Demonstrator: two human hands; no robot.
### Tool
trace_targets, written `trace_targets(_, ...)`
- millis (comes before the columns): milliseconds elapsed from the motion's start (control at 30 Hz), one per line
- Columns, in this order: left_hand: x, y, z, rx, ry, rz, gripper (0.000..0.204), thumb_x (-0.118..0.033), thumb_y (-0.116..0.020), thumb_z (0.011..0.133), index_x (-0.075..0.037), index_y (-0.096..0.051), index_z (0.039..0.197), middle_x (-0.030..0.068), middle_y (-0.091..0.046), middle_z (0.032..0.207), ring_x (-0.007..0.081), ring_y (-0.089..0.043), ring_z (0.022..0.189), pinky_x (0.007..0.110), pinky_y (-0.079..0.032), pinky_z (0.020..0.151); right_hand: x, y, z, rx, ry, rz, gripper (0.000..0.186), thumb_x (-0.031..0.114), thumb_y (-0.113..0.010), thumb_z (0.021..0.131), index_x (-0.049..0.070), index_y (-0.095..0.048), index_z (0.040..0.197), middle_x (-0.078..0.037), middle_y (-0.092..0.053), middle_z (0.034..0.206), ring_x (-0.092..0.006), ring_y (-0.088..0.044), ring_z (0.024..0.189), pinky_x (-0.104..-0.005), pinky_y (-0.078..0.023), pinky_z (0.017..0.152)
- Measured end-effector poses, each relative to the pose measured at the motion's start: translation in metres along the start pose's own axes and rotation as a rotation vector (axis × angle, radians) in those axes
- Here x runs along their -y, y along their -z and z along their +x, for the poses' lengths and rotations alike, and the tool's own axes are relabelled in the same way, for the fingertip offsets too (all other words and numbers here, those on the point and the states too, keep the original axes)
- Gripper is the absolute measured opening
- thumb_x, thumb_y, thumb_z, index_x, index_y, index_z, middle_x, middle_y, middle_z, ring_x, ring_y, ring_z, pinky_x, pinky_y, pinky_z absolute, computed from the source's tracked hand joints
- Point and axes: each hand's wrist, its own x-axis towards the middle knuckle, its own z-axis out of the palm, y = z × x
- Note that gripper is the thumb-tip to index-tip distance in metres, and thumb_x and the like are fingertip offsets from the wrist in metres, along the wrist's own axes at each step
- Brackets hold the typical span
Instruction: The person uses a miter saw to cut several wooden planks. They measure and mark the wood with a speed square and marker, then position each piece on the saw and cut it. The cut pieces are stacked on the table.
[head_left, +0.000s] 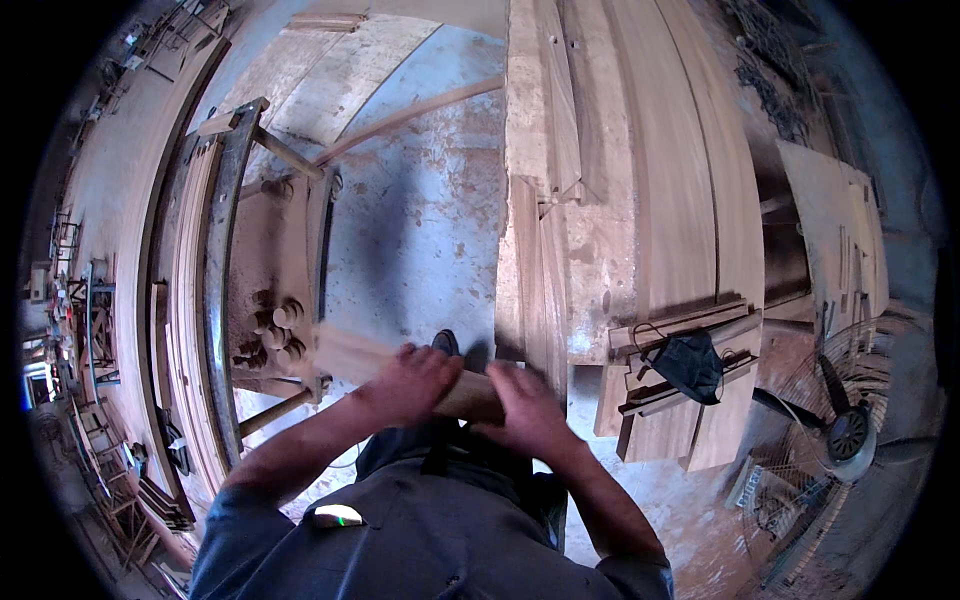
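Observation:
Close in front of my body, both hands are on a wooden board (472, 398), which is partly smeared by motion. My left hand (412, 385) is wrapped over its upper side, with a blurred stretch of pale wood reaching left past the knuckles. At the board's right end my right hand (525, 408) grips with bent fingers, also blurred. The palms hide much of the wood, and its full length cannot be made out. A dark shoe (446, 343) shows on the floor just beyond my left hand.
On the right stands a workbench with long planks (670, 180); a black face mask (690, 366) lies on wood strips at its near end. A pedestal fan (850, 435) is at the lower right. Left, a metal-framed rack (225, 220) holds long boards beside several round wood pieces (288, 314).

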Motion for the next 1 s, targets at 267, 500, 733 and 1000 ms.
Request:
trace_targets(267,0.092,-0.03,-0.104,-0.02,0.773,-0.558,0.068,-0.03,-0.085,0.06,-0.001,-0.047,0.108,0.0221,-0.056,0.106,0.0389,-0.054,0.106,0.046,-0.045,0.091,-0.058,-0.011,0.03,-0.443,-0.729,-0.067,0.094,0.042,-0.076,0.075,-0.007,-0.029,0.139,-0.033,-0.045,0.128,-0.0473,-0.044,0.12,-0.0488,-0.04,0.1)
trace_targets(500,0.194,-0.03,-0.13,0.088,0.976,-0.714,0.068,-0.039,-0.08,0.066,0.002,-0.051,0.111,0.0251,-0.059,0.109,0.0392,-0.059,0.104,0.044,-0.049,0.09,-0.087,-0.081,0.045,-0.489,-1.065,-0.451,0.109,0.054,-0.08,0.066,-0.009,-0.028,0.139,-0.028,-0.047,0.125,-0.0447,-0.047,0.114,-0.0512,-0.038,0.102)
trace_targets(733,0.3,-0.007,-0.163,-0.013,0.905,-0.734,0.073,-0.043,-0.082,0.063,0.0,-0.048,0.112,0.0234,-0.058,0.11,0.0388,-0.056,0.107,0.044,-0.045,0.094,-0.118,-0.075,0.039,-0.327,-1.114,-0.423,0.071,0.057,-0.071,0.073,-0.006,-0.047,0.097,-0.026,-0.052,0.093,-0.0445,-0.052,0.092,-0.0557,-0.045,0.074)
trace_targets(1000,0.364,0.025,-0.15,-0.121,1.051,-0.949,0.068,-0.04,-0.081,0.065,0.002,-0.05,0.11,0.0237,-0.059,0.108,0.0389,-0.057,0.106,0.045,-0.047,0.091,-0.109,-0.097,0.098,-0.667,-0.644,0.477,0.054,0.039,-0.077,0.075,0.001,-0.041,0.088,-0.012,-0.045,0.069,-0.0238,-0.05,0.059,-0.0456,-0.042,0.053)
